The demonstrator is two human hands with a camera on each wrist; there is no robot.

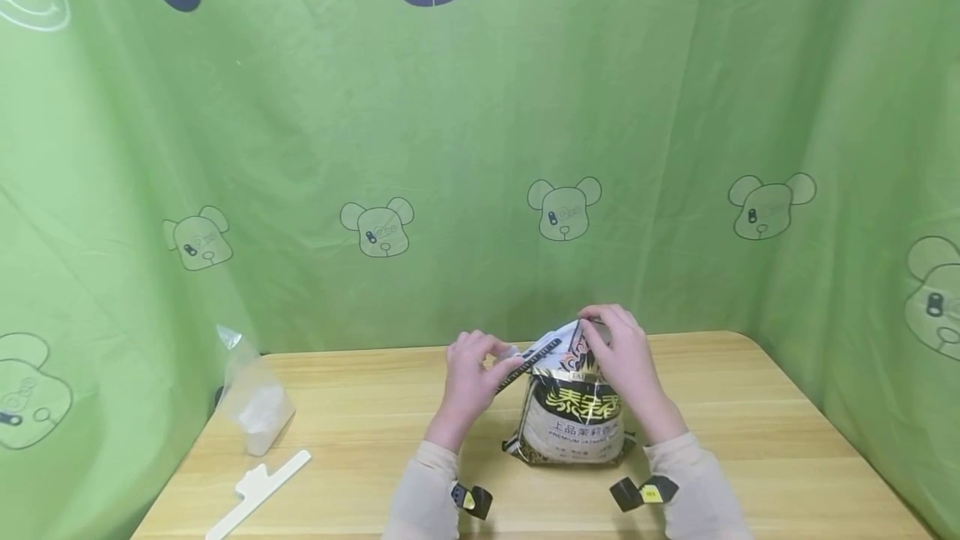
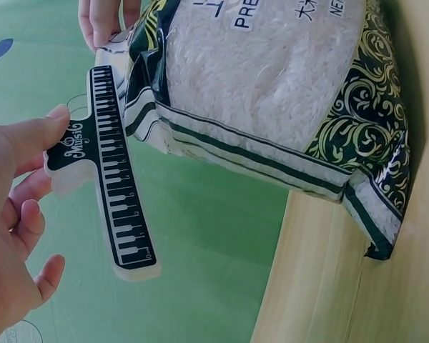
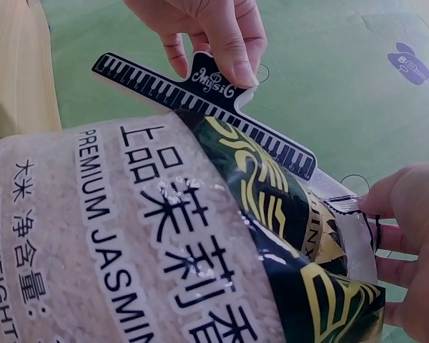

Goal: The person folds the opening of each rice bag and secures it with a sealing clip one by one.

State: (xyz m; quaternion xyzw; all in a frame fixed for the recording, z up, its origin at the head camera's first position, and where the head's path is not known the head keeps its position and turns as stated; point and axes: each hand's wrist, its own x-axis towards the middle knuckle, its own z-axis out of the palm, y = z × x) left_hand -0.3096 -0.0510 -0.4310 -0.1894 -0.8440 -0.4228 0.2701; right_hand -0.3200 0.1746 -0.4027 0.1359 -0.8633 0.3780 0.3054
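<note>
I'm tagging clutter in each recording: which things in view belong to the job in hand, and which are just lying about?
In the job:
piano-keyboard clip, pinched by the left hand
jasmine rice bag, its top held by the right hand

Apparently just lying about, untouched:
white clip on the table
clear plastic bag with white contents

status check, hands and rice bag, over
Right hand pinching top of jasmine rice bag. Left hand pinching piano-keyboard clip near it. Bag upright on table. No obstruction visible.

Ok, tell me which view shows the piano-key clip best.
Left wrist view: the clip is large, its keyboard print uncovered. Right wrist: also large, but the rice bag hides some of its edge. Head view: small, partly covered by the left hand.
</note>
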